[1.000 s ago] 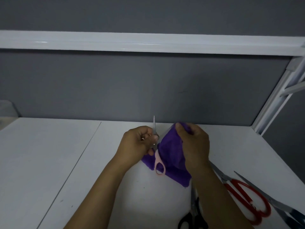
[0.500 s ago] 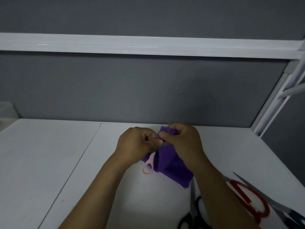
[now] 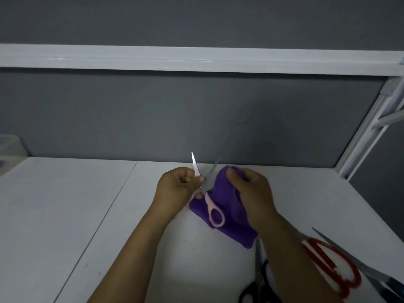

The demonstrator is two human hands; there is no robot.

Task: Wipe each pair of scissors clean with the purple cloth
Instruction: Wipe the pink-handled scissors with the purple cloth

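1. Spanning the scene, a white table (image 3: 65, 215) is shown, with red-handled scissors (image 3: 321, 265) and black-handled scissors (image 3: 258, 265) laid at its near right.
2. A purple cloth (image 3: 229, 217) is gripped at mid-table by the curled fingers of the right hand (image 3: 251, 193).
3. Pink-handled scissors (image 3: 208, 204), blades parted, are pinched by the left hand (image 3: 175, 189), against the cloth.

second loop of the pink scissors (image 3: 208, 201) concealed by the left hand (image 3: 175, 189), purple cloth (image 3: 227, 206) partly covered by the right hand (image 3: 251, 193), black scissors (image 3: 258, 265) cropped at 5 o'clock, blades of the red scissors (image 3: 321, 263) hidden under the right forearm (image 3: 290, 259), blue-handled scissors (image 3: 378, 277) cut off at 4 o'clock, blurred object (image 3: 11, 145) clipped at 9 o'clock
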